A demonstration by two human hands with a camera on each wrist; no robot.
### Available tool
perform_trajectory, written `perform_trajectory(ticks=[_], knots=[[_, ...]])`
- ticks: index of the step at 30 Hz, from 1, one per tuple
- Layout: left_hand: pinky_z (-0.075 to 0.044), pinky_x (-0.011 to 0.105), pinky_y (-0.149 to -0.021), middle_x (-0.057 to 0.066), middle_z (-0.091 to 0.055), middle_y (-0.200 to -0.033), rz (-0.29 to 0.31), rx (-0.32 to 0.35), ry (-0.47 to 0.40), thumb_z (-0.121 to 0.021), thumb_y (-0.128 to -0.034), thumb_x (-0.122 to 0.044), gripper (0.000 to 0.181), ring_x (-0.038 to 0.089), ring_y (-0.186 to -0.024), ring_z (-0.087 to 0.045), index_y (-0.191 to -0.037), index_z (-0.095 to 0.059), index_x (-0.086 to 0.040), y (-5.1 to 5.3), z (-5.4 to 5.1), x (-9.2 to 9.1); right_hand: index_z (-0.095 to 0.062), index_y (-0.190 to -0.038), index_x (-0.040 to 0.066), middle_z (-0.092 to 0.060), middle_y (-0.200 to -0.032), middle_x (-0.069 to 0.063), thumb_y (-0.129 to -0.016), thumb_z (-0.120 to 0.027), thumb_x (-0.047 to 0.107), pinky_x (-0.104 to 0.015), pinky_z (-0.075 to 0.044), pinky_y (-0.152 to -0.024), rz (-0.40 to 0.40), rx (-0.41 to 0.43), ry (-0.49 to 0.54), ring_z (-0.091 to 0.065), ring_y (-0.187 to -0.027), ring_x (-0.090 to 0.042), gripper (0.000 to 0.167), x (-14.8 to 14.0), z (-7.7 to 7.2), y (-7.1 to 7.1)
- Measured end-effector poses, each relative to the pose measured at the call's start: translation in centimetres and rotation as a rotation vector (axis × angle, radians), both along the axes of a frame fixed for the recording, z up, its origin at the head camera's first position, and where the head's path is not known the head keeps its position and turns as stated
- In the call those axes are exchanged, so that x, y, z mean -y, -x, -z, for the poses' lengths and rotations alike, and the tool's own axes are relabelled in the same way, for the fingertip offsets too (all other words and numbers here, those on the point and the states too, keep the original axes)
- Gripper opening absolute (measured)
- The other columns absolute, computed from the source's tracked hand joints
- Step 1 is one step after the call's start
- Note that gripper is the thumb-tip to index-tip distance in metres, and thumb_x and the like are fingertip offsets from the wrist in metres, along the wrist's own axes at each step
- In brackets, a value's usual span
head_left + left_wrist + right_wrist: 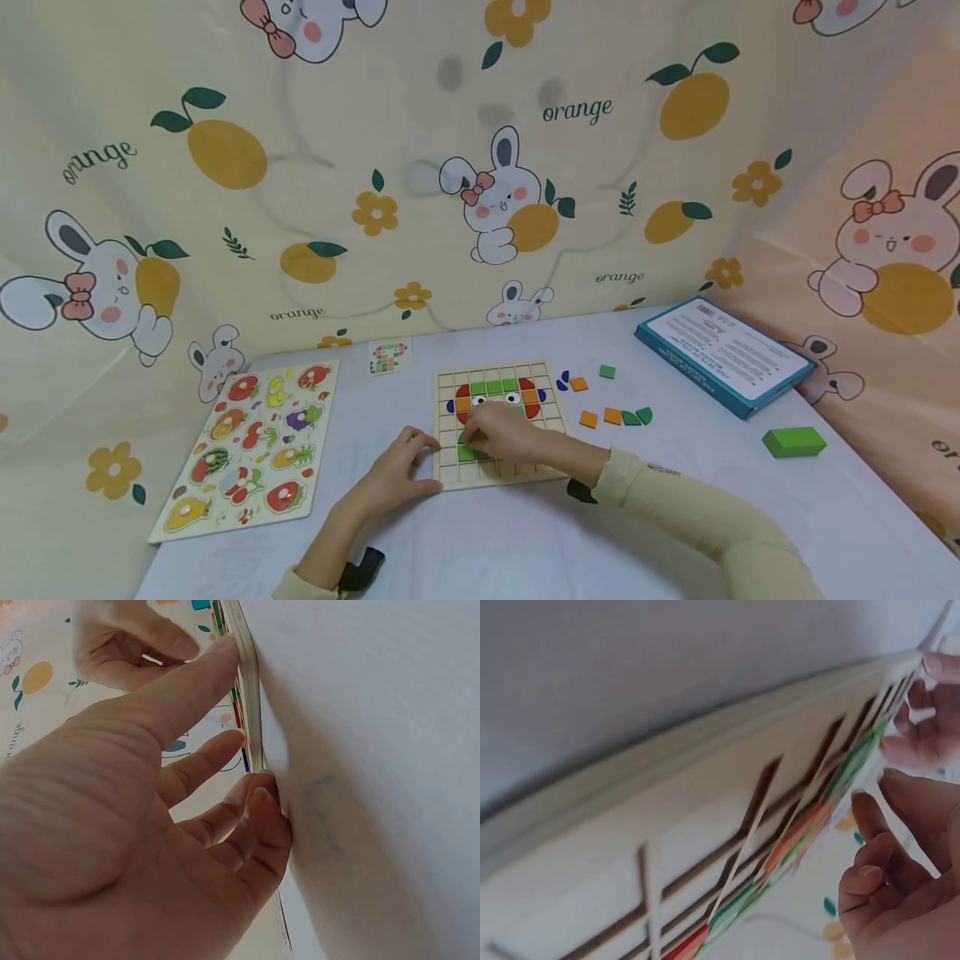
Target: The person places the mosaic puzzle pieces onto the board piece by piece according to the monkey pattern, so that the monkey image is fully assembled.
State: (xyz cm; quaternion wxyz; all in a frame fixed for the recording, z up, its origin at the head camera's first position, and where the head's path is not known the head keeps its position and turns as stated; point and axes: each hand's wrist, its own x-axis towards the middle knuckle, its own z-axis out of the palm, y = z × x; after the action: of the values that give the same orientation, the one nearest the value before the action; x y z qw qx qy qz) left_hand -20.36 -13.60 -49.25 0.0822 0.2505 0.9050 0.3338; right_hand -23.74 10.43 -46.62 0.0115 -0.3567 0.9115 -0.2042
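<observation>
A wooden grid board (517, 473) lies on the table, with coloured pieces forming a face pattern of red, orange, green and blue and two eyes. My right hand (504, 429) is over its middle, fingers bent down beside a green piece (467, 453). In the right wrist view, the thumb and fingertips of that right hand (900, 862) stand slightly apart, with no piece visible between them. My left hand (396, 468) rests at the board's left edge, thumb and fingers spread. The left wrist view shows this left hand (157, 817) with fingertips against the board's side (251, 667).
Right of the board lie loose orange squares (588, 419), green pieces (607, 372) and blue pieces (563, 382). Farther right are a blue-edged box (720, 354) and a green block (793, 442). A fruit puzzle board (255, 446) lies left; a pattern card (389, 357) lies behind.
</observation>
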Motion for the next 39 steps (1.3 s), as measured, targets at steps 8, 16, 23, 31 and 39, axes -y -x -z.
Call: perform_trajectory(ticks=[8,16,23,31,39], knots=[[-0.046,0.033,-0.081,0.003,-0.049,-0.117,-0.011,0.0,0.026,-0.085,-0.0804,-0.03,0.052,0.017,-0.096,-0.048,-0.122,-0.059,-0.012,0.0,0.1,-0.1,-0.076,-0.091,0.007,-0.071,-0.089,0.001,-0.088,-0.073,0.004,-0.027,-0.049,-0.067,0.15,0.058,0.163,-0.058,-0.076,-0.011,0.005,-5.7,-1.0,0.9],[-0.047,0.032,-0.082,0.001,-0.048,-0.117,-0.017,0.002,0.032,-0.085,-0.0804,-0.029,0.052,0.015,-0.096,-0.048,-0.123,-0.059,-0.013,0.0,0.2,0.0,-0.073,-0.093,0.004,-0.062,-0.084,-0.001,-0.084,-0.076,0.004,-0.033,-0.047,-0.068,0.313,0.149,0.009,-0.053,-0.076,-0.015,0.01,-14.3,-0.2,0.9],[-0.046,0.031,-0.081,-0.001,-0.048,-0.117,-0.023,0.009,0.038,-0.085,-0.0805,-0.029,0.053,0.014,-0.095,-0.047,-0.124,-0.059,-0.014,0.0,0.0,0.0,-0.069,-0.092,0.006,-0.054,-0.082,-0.002,-0.081,-0.083,0.008,-0.032,-0.042,-0.069,0.343,0.195,0.052,-0.048,-0.077,-0.017,0.018,-16.7,1.0,0.6],[-0.046,0.03,-0.08,0.0,-0.048,-0.116,-0.017,-0.002,0.041,-0.085,-0.0802,-0.028,0.053,0.014,-0.095,-0.047,-0.124,-0.059,-0.013,0.1,0.1,-0.1,-0.064,-0.093,0.006,-0.056,-0.083,-0.001,-0.082,-0.079,0.0,-0.032,-0.046,-0.072,0.323,0.231,0.061,-0.05,-0.079,-0.018,0.019,-15.9,0.8,0.7],[-0.045,0.03,-0.079,-0.001,-0.048,-0.115,-0.015,-0.003,0.036,-0.085,-0.0802,-0.028,0.053,0.015,-0.095,-0.047,-0.124,-0.059,-0.013,0.0,0.0,-0.1,-0.072,-0.101,0.0,-0.064,-0.089,-0.007,-0.089,-0.068,-0.004,-0.025,-0.045,-0.066,0.19,0.299,0.272,-0.051,-0.076,-0.017,0.014,-12.7,-0.1,0.7]])
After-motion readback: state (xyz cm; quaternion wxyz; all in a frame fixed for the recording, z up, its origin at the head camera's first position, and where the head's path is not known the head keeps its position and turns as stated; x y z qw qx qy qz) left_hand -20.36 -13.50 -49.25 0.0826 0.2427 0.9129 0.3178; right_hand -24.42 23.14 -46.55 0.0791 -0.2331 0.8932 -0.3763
